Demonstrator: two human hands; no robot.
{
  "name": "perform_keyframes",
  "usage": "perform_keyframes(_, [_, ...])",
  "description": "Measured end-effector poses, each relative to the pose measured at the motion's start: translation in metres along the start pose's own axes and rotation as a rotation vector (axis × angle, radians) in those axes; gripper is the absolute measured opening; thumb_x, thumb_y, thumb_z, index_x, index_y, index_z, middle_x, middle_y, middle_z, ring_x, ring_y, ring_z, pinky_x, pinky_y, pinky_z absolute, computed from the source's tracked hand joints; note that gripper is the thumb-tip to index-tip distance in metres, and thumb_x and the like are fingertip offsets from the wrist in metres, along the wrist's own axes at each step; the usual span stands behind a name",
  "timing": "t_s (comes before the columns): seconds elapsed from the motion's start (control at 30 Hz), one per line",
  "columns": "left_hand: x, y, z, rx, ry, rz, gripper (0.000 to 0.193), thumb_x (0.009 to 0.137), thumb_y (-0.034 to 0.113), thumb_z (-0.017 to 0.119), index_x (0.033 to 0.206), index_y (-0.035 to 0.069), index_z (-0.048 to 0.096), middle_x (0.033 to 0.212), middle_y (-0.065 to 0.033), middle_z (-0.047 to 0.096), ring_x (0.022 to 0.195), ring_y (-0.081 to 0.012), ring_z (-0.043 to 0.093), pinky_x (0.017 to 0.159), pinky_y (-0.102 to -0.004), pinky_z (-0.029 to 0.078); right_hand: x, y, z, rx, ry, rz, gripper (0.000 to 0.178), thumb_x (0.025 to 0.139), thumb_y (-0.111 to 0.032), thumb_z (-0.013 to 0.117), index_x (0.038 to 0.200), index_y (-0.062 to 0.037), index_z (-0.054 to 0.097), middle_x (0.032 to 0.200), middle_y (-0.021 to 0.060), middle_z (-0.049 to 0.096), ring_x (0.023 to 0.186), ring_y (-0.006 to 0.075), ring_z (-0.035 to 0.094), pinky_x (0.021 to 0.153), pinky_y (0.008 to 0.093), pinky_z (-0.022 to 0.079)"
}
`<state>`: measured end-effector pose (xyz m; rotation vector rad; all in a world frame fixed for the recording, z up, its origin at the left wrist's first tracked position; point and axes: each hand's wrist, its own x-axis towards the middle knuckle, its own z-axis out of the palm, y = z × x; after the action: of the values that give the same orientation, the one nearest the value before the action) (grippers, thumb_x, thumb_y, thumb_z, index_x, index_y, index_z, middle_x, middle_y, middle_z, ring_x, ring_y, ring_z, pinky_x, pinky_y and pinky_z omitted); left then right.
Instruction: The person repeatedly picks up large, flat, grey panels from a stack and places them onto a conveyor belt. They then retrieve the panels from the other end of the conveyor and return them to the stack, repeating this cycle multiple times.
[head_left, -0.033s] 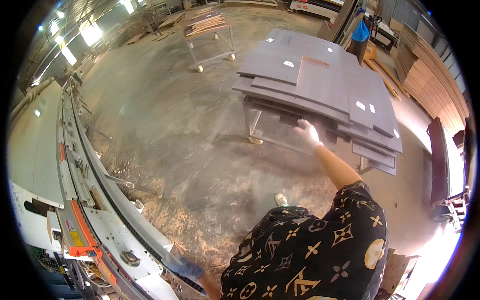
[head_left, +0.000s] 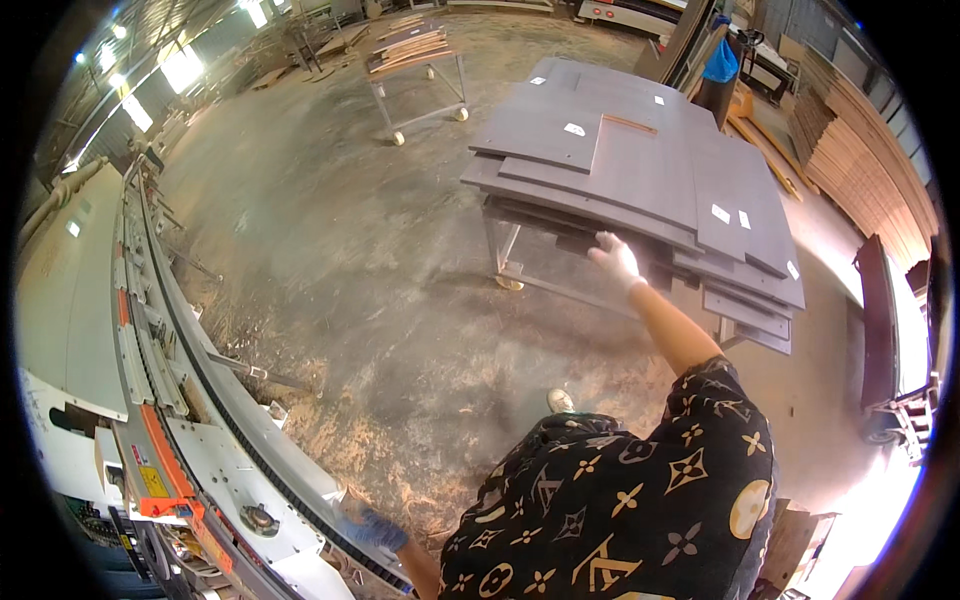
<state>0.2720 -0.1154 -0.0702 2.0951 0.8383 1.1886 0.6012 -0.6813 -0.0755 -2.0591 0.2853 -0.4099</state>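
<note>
My right hand, in a white glove, reaches forward with its fingers apart and holds nothing. It is close to the near edge of a stack of grey panels, but I cannot tell whether it touches them. The panels lie unevenly on a wheeled metal frame, with small white labels on several of them. At the lower left, my left hand wears a blue glove and lies at the edge of a long machine's rail. Its fingers look stretched out, with no object visible in them.
A wheeled cart carries thin wooden strips farther back. Sawdust litters the concrete floor beside the machine. To the right are a tall stack of boards, a yellow pallet truck and a dark upright panel.
My right hand has risen very slightly beside the panels. My left hand stays by the rail, its fingers a little more extended. The view has shifted slightly.
</note>
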Motion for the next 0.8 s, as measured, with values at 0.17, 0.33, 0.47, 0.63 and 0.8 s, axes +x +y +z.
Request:
perform_keyframes(0.17, [-0.027, 0.074, 0.090, 0.020, -0.174, -0.036, 0.048, 0.085, 0.025, 0.062, 0.121, -0.003, 0.048, 0.125, -0.0172, 0.050, 0.115, -0.0301, 0.047, 0.099, -0.0411, 0.037, 0.129, -0.045, 0.007, -0.703, -0.008, -0.083, 0.041, 0.078, -0.028, 0.060, 0.118, -0.0216, 0.059, 0.123, 0.0136, 0.053, 0.112, 0.0324, 0.051, 0.093, 0.0414, 0.044])
perform_keyframes(0.33, [-0.072, 0.119, 0.124, 0.021, -0.321, -0.091, 0.042, 0.087, 0.020, 0.060, 0.121, -0.003, 0.051, 0.128, -0.0155, 0.047, 0.122, -0.0268, 0.040, 0.105, -0.0392, 0.028, 0.227, -0.060, 0.036, -1.003, -0.186, -0.080, 0.032, 0.080, -0.023, 0.057, 0.113, -0.0235, 0.060, 0.118, 0.0087, 0.053, 0.111, 0.0259, 0.050, 0.087, 0.0386, 0.044])
perform_keyframes(0.47, [-0.096, 0.128, 0.127, 0.094, -0.379, -0.130, 0.041, 0.084, 0.015, 0.062, 0.120, -0.002, 0.051, 0.125, -0.0158, 0.050, 0.119, -0.0282, 0.044, 0.105, -0.0403, 0.029, 0.266, -0.066, 0.048, -1.098, -0.247, -0.037, 0.034, 0.081, -0.024, 0.059, 0.115, -0.0227, 0.059, 0.118, 0.0072, 0.053, 0.113, 0.0235, 0.050, 0.087, 0.0374, 0.045])
perform_keyframes(0.63, [-0.109, 0.116, 0.162, -0.129, -0.428, -0.168, 0.039, 0.078, 0.008, 0.065, 0.115, 0.002, 0.055, 0.128, -0.0138, 0.048, 0.122, -0.0265, 0.043, 0.103, -0.0389, 0.032, 0.276, -0.056, 0.033, -1.131, -0.322, -0.117, 0.023, 0.081, -0.023, 0.056, 0.101, -0.0157, 0.065, 0.103, 0.0084, 0.062, 0.103, 0.0250, 0.057, 0.082, 0.0369, 0.049])
perform_keyframes(0.8, [-0.125, 0.131, 0.237, -0.746, -0.814, -0.526, 0.038, 0.084, 0.011, 0.061, 0.121, 0.002, 0.052, 0.130, -0.0122, 0.047, 0.120, -0.0216, 0.045, 0.099, -0.0354, 0.037, 0.200, -0.025, -0.037, -1.060, -0.455, -0.252, 0.016, 0.078, -0.020, 0.056, 0.080, -0.0121, 0.069, 0.083, 0.0121, 0.066, 0.087, 0.0313, 0.063, 0.077, 0.0422, 0.051])
